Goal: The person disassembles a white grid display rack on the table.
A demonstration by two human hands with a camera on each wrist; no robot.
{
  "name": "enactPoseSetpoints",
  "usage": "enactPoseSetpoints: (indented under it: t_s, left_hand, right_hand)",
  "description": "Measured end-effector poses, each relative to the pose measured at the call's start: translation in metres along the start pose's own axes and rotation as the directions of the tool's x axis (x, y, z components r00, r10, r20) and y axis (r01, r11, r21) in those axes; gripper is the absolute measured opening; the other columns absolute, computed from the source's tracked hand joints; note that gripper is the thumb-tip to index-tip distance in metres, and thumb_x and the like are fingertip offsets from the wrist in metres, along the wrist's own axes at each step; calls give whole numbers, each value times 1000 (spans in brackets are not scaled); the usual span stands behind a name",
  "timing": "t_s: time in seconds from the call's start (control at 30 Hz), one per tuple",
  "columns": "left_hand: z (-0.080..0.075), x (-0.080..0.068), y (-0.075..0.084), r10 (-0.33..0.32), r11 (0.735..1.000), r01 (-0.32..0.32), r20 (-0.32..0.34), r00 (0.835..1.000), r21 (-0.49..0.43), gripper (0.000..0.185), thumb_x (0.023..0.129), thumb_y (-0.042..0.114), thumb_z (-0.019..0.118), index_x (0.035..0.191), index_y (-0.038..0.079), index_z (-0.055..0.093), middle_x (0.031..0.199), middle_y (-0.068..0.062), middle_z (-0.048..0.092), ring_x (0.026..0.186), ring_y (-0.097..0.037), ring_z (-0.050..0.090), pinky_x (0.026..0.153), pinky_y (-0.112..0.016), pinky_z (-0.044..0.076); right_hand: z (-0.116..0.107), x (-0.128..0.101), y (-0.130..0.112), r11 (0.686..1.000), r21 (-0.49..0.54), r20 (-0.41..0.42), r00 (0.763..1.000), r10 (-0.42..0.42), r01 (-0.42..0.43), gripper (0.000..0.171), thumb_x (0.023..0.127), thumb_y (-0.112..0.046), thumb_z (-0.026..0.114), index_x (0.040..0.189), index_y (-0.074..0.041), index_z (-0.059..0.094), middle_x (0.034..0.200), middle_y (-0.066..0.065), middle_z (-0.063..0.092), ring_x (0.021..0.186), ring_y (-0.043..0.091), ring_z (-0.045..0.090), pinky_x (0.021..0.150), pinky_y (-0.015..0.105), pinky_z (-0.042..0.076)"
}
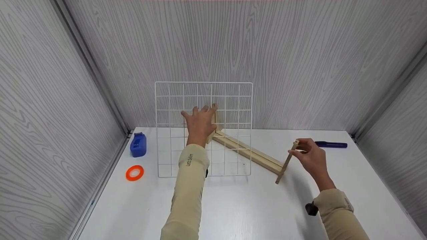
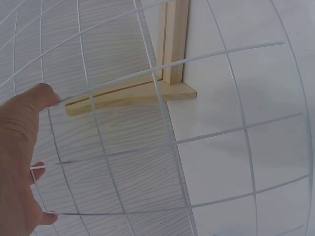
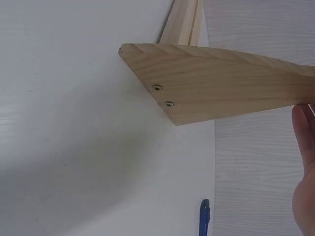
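Note:
A white wire grid panel (image 1: 245, 130) stands upright over the table. My left hand (image 1: 200, 123) grips it near the middle, fingers spread and their tips hooked at the wires; the left wrist view shows thumb (image 2: 44, 94) and fingertips at the wires. Behind the grid lies a wooden stand (image 1: 253, 155), a long grooved bar with a flat side piece at each end. My right hand (image 1: 312, 158) pinches the upper end of the near side piece (image 3: 221, 81), which has two metal bolts in it. The far side piece (image 2: 128, 93) shows through the wires.
On the left of the table (image 1: 233, 210) are a blue plastic dispenser (image 1: 138, 145) and an orange tape roll (image 1: 134, 173). A dark blue pen (image 1: 333, 144) lies beyond my right hand. Grey wood-patterned walls (image 1: 283, 66) close off the back and both sides.

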State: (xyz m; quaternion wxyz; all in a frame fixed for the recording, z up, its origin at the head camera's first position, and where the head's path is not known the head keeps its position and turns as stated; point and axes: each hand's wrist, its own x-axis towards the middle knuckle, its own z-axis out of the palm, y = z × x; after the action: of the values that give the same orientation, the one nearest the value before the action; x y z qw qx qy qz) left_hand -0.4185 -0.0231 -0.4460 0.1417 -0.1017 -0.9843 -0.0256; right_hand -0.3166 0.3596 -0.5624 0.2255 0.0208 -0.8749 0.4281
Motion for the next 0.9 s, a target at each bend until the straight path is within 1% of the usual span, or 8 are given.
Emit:
enactPoseSetpoints:
  t_s: [0.2,0.3,0.4,0.47,0.6,0.67,0.77,0.9]
  left_hand:
    - [4,-2,0,-1,1000,1,-3,1000,-13,75,87,40,77,154,39,42,151,0,55,139,-38,49,105,-82,29]
    - [5,-3,-1,-10,1000,10,5,1000,-20,70,87,39,77,151,37,47,151,0,56,140,-38,48,106,-82,29]
    - [6,-4,-3,-19,999,20,17,1000,-32,67,87,37,76,149,36,50,151,1,55,142,-37,47,107,-81,27]
    - [5,-5,-4,-18,999,19,27,999,-43,66,88,36,76,149,35,51,152,0,55,142,-38,46,107,-81,27]
    - [4,-8,-6,6,998,-2,54,999,-69,66,88,35,76,149,34,51,153,0,54,142,-38,46,108,-81,26]
    - [4,-9,-6,19,997,-14,72,997,-71,66,88,35,76,149,34,51,153,0,54,143,-38,46,109,-81,25]
    - [6,-11,-7,32,997,-25,102,994,-71,66,88,34,75,149,35,50,154,2,53,144,-37,45,109,-80,25]
    - [9,-11,-8,38,996,-27,118,992,-88,66,89,32,73,150,36,48,154,2,52,144,-38,44,110,-81,24]
  right_hand:
    - [-3,-7,1,1000,6,-14,1000,-6,6,47,82,-18,85,123,-7,64,109,12,75,93,-13,61,76,3,49]
    - [-7,-9,1,1000,13,7,1000,-8,8,49,82,-20,86,123,-7,62,110,11,74,94,-13,61,77,3,50]
    - [-12,-9,2,999,43,74,997,2,-5,51,84,-25,84,125,-8,60,115,10,71,98,-14,60,80,5,50]
    - [-16,-8,3,997,78,147,989,7,-18,53,87,-29,81,131,-10,58,123,12,68,103,-14,58,84,6,50]
    - [-27,-3,8,984,160,309,951,21,-74,58,95,-31,72,148,-16,52,144,14,59,115,-15,55,91,8,49]
    - [-32,-1,10,977,191,367,930,21,-98,56,98,-29,68,149,-16,52,148,13,57,118,-13,55,93,9,48]
    - [-36,0,11,973,202,401,916,20,-110,48,98,-28,67,143,-12,58,143,6,61,118,-11,57,93,10,48]
    - [-38,0,11,974,206,389,921,9,-97,41,97,-23,70,134,-6,64,132,-6,67,113,-9,62,89,12,51]
